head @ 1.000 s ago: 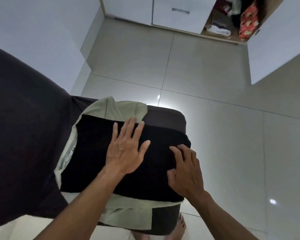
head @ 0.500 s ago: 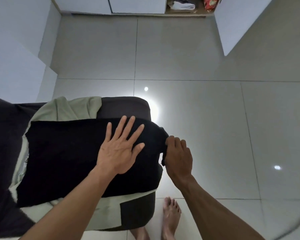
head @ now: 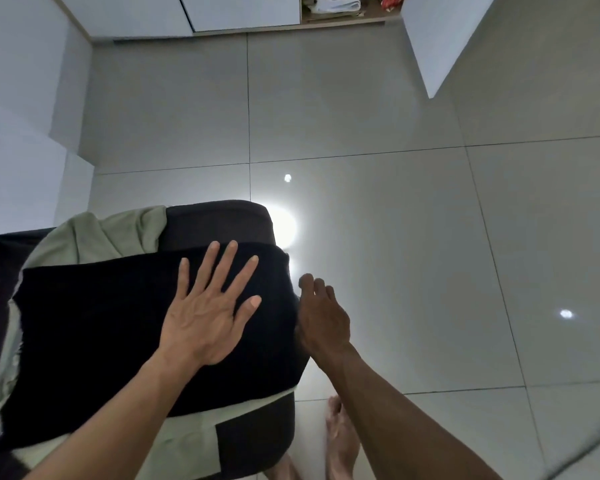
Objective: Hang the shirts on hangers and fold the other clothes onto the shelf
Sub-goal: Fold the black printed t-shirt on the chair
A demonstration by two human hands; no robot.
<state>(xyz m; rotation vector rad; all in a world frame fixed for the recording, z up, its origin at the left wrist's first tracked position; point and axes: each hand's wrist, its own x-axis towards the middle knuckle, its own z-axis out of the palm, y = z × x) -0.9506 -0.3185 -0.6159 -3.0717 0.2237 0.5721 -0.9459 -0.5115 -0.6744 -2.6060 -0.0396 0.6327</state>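
Spreading across most of the far view, the tile floor (head: 361,116) runs to an open wardrobe (head: 340,12) at top, where folded clothes sit on the shelf (head: 343,23). Door panel (head: 440,39) hangs open at far right.

Near left: dark seat (head: 219,220) with a pale green garment (head: 101,237) laid over it. On top of that lies the black garment (head: 94,334), part-folded into a rough rectangle, its right edge hanging just over the seat's right side.

Left hand (head: 208,313): flat on the black garment, fingers straight and spread, pressing, gripping nothing. Right hand (head: 321,317): just beside the garment's right edge, fingers loosely bent. Cannot tell whether it touches or pinches the cloth; the contact side is hidden behind the hand.

Bare feet (head: 340,441) on the floor, near, below the right arm.

Judgement: folding step in hand, next fold likely from the right edge inward.

Risks:
- Right edge overhangs; if the left palm lifts early, the cloth could slide off to the floor.
- Green garment underneath could drag along with the black one and spoil the fold, as the two lie in contact.
- Black on dark seat in dim light: edges hard to read, so the fold may come out uneven.
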